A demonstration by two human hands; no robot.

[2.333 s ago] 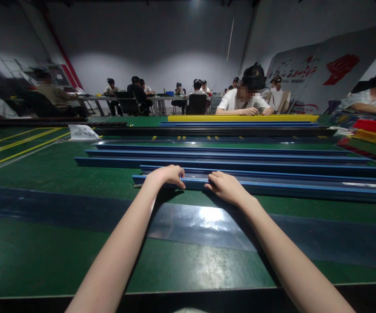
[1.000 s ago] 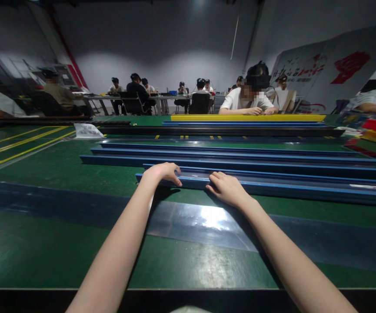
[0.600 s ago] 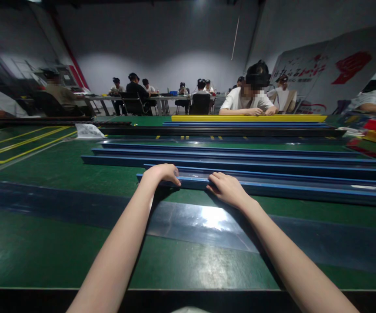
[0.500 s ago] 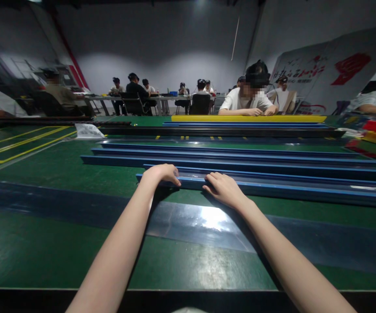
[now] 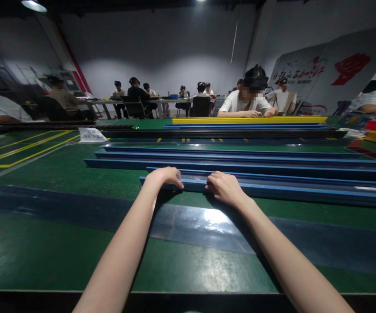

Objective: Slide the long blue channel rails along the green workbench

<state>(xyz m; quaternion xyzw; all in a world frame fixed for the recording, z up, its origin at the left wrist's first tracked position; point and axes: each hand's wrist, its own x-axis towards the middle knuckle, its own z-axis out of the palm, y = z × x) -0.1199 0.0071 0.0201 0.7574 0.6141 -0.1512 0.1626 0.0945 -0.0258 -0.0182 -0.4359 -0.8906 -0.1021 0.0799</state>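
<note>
**Item 1: nearest blue rail** (image 5: pixel 305 191). A long channel section lying flat on the green table (image 5: pixel 54 174). It runs from frame centre out past the right edge. Its left end sits just left of our hands.

**Item 2: left hand** (image 5: pixel 164 176). At centre frame, fingers bent together and hooked over the rail's near wall, close to its left end.

**Item 3: right hand** (image 5: pixel 225 188). Just right of the left hand, fingers curled onto the same wall. Both thumbs are hidden under the hands, so we judge these to be grips, though how firm they are we cannot tell.

**Item 4: further blue rails** (image 5: pixel 240 164). Parallel sections just behind the first. The closest one looks to be touching it or nearly so.

**Item 5: dark glossy strip** (image 5: pixel 188 219). It crosses the table below our hands.

**Item 6: yellow rail** (image 5: pixel 249 119). Upper centre, under the hands of a seated person (image 5: pixel 244 101).

**Item 7: white packet** (image 5: pixel 90 135). Upper left.

**Risks noted.**
- Both our hands sit at one end of the rail, and most of its length lies unsupported to the right. A lift from here would likely let the far end sag, swing or scrape.
- A push away from us could knock the neighbouring rails out of line.
- A pull toward us could drag the rail across the glossy strip and scuff it.
- Fingers hooked inside the channel could be pinched if the rail rolls.
</note>
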